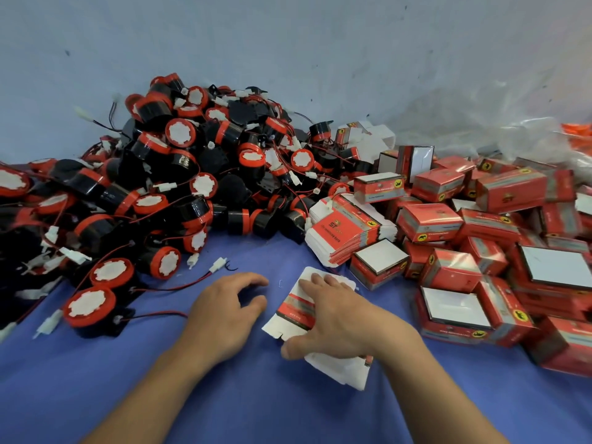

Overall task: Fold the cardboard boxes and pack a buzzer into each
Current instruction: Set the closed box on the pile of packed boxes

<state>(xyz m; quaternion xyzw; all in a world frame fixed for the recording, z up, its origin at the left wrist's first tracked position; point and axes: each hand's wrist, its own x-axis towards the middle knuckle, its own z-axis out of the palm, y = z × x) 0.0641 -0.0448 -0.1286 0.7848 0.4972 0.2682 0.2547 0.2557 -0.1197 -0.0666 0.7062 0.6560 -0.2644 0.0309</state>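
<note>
Right hand (pixel 339 322) presses flat box (pixel 294 310) (left hand (pixel 224 312) beside)

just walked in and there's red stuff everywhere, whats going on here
A person is boxing buzzers on a blue cloth. The right hand presses flat on one unfolded box, not yet folded up. The left hand hovers beside it, holding nothing. A heap of buzzers lies to the left, a stack of flat boxes sits behind, and folded boxes pile up on the right.

flat red box (pixel 296 310) (unfolded), buzzers (pixel 181 133) heaped left
</note>
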